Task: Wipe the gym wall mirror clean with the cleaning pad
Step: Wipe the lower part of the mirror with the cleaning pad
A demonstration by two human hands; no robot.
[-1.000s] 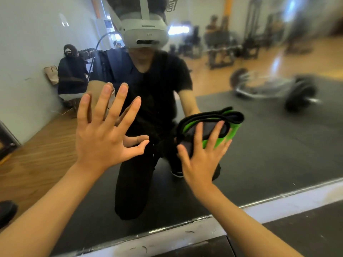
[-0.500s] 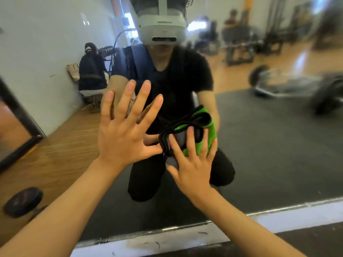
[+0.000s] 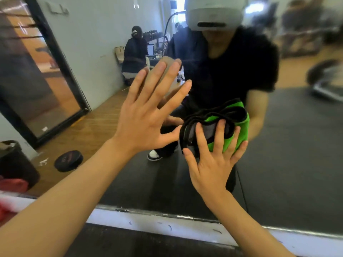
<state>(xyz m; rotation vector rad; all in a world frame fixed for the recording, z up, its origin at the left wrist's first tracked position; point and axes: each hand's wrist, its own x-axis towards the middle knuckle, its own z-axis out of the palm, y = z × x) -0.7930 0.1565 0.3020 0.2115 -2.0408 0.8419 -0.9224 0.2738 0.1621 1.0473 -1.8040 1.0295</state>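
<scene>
The left hand [image 3: 146, 121] is spread wide and flat against the large wall mirror [image 3: 289, 164], nothing held. The right hand [image 3: 213, 164] is also splayed — its straight fingers [image 3: 220, 134] press the crumpled green cleaning pad with black trim [image 3: 235, 123] onto the glass. Compared with half a second ago, the pad has been carried left, nearer the left thumb, now just beside it. The pad lies under the right fingertips, low on the mirror.

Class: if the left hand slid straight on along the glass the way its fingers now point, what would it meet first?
Nothing, as far as the picture shows: the left hand points up and right over bare mirror; the cleaning pad lies below that line.
</scene>
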